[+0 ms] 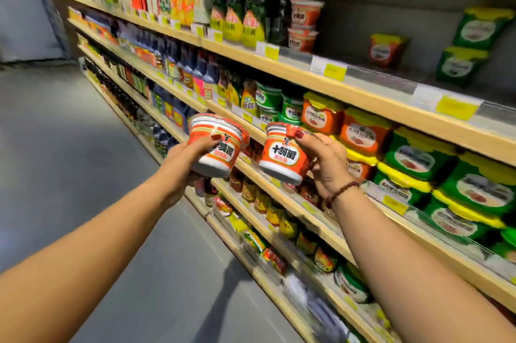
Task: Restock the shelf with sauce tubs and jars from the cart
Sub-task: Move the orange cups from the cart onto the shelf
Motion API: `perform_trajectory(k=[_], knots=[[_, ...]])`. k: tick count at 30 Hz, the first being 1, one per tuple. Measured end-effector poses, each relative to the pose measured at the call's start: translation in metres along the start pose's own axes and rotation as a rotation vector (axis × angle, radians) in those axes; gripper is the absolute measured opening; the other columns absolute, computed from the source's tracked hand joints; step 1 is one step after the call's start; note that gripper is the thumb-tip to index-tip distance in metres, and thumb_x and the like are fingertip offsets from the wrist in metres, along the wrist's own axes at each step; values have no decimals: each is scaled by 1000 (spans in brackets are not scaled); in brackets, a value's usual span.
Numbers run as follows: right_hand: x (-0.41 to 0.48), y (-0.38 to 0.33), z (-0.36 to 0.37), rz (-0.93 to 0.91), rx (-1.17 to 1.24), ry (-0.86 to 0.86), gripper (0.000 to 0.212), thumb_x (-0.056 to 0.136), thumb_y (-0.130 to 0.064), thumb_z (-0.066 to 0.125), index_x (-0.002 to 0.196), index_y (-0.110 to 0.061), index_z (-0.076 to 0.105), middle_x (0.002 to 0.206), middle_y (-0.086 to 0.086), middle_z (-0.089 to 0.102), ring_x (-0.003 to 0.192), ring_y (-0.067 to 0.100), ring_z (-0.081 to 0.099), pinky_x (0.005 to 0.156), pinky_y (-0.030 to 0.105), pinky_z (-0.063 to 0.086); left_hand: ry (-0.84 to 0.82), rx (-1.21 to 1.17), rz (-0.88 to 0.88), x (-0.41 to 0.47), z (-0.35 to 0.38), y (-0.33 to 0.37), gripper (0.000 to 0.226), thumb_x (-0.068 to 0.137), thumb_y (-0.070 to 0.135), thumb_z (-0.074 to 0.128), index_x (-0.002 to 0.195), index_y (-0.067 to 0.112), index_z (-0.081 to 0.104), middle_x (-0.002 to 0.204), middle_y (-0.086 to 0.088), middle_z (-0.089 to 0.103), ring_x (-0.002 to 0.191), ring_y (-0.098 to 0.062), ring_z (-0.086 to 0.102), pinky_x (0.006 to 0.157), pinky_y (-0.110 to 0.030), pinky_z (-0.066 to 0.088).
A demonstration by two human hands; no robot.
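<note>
My left hand (pixel 185 159) grips a round orange-and-white sauce tub (pixel 216 144), tilted, from below and the side. My right hand (pixel 325 159) grips a second matching orange tub (pixel 283 152) by its rim and side. Both tubs hang in the air in front of the middle shelf (pixel 293 200). Two of the same orange tubs (pixel 304 24) stand stacked on the upper shelf (pixel 335 88), with bare shelf space to their right. The cart is out of view.
Square orange (pixel 363 133) and green tubs (pixel 421 155) with yellow lids fill the middle shelf on the right. Green tubs (pixel 472 46) sit far right on the upper shelf. Jars (pixel 262 200) line the lower shelf. Grey aisle floor (pixel 69 147) lies to the left.
</note>
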State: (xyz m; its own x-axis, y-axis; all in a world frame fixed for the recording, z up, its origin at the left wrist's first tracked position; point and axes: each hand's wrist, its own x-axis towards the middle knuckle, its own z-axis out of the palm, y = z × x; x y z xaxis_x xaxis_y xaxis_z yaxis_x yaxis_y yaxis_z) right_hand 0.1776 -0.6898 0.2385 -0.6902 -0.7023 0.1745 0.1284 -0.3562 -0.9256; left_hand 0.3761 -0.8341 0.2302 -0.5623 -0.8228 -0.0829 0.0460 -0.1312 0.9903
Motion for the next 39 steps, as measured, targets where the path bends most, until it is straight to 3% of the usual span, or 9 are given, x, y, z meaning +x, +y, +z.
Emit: perform_trajectory(k=[3,7,10,14,21,25,29,35,39], knots=[[56,-8,20,-55,-35,-85,23,75,0,70,57,-14,74,60,-5,68,58,9,64,60,23,51,31,1,42,42,-6,21,52,58,46,72,91,6,69,101,-31,65,85,-38,62,80,-48,47],[121,-22,46,-92,-9,-140,3,63,-12,74,65,-12,76,69,2,71,72,21,62,75,34,49,32,3,104,93,-11,46,34,69,41,65,86,12,71,78,-8,74,69,-18,70,65,-28,49],[161,-34,63,-122,10,-172,13,62,-10,77,74,-7,76,73,5,72,73,21,64,77,34,52,20,-11,156,130,-13,67,30,71,39,67,86,13,68,73,-2,74,68,-15,70,57,-22,52],[206,-51,86,-215,-70,-142,34,48,-23,88,73,-4,73,76,14,69,73,27,65,76,41,55,-15,-82,194,179,-17,92,50,53,43,74,93,14,69,94,-9,74,87,-25,69,83,-39,54],[271,-70,117,-368,-160,-1,13,60,-16,80,66,-6,74,68,6,72,71,24,68,77,41,55,-207,-122,250,272,-29,138,32,73,35,68,97,14,66,103,-12,70,98,-30,66,86,-41,53],[296,-76,124,-407,-202,108,7,63,-16,78,62,-10,75,67,4,72,70,23,68,77,41,55,-309,-94,245,323,-36,156,53,54,45,72,97,14,67,101,-14,70,95,-33,64,88,-46,47],[317,-85,119,-432,-284,173,6,61,-18,77,58,-13,75,62,-1,71,62,15,67,67,29,54,-399,-72,250,364,-28,165,57,53,47,71,99,14,69,102,-11,72,93,-26,68,92,-44,49],[347,-93,103,-331,-312,264,44,57,-21,84,95,-5,69,78,1,75,79,20,71,72,31,57,-481,-140,242,399,-1,168,52,49,45,71,93,16,68,91,-5,74,85,-20,70,81,-37,54],[362,-91,97,-202,-401,210,26,73,-24,75,93,-13,65,83,0,72,81,15,67,73,26,52,-514,-175,246,413,12,167,51,51,43,72,94,16,68,95,-6,74,89,-22,69,85,-39,53]])
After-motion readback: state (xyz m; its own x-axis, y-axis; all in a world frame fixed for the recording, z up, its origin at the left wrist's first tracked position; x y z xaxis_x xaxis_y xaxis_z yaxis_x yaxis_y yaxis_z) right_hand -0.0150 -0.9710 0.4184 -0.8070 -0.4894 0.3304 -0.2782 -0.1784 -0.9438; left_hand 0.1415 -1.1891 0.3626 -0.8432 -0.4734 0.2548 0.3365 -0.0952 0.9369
